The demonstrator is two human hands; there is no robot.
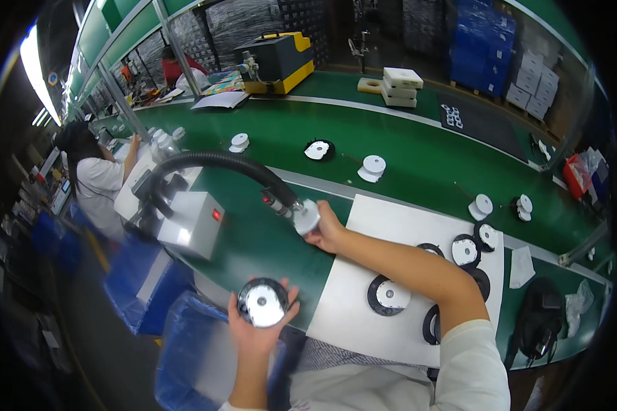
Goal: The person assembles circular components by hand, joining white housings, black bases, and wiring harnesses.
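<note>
My left hand (253,334) is raised at the bench's near edge, its fingers around the rim of a round disc (262,303) with a black ring and a shiny white centre. My right arm reaches forward, and my right hand (329,230) grips a white round part (306,218). That part sits against the metal tip of a thick black flexible hose (216,159). A small red-and-silver fitting (275,203) is fixed beside the tip. The hose arches over from a white box (192,222) with a red switch. My right fingers partly hide behind the white part.
Several black-and-white discs (389,295) lie on a white board (346,301) under my right arm. White spool-like parts (372,168) stand on the green conveyor (274,130). Blue-lined bins (192,356) stand at left, near a seated co-worker (99,175). A black pouch (540,318) lies right.
</note>
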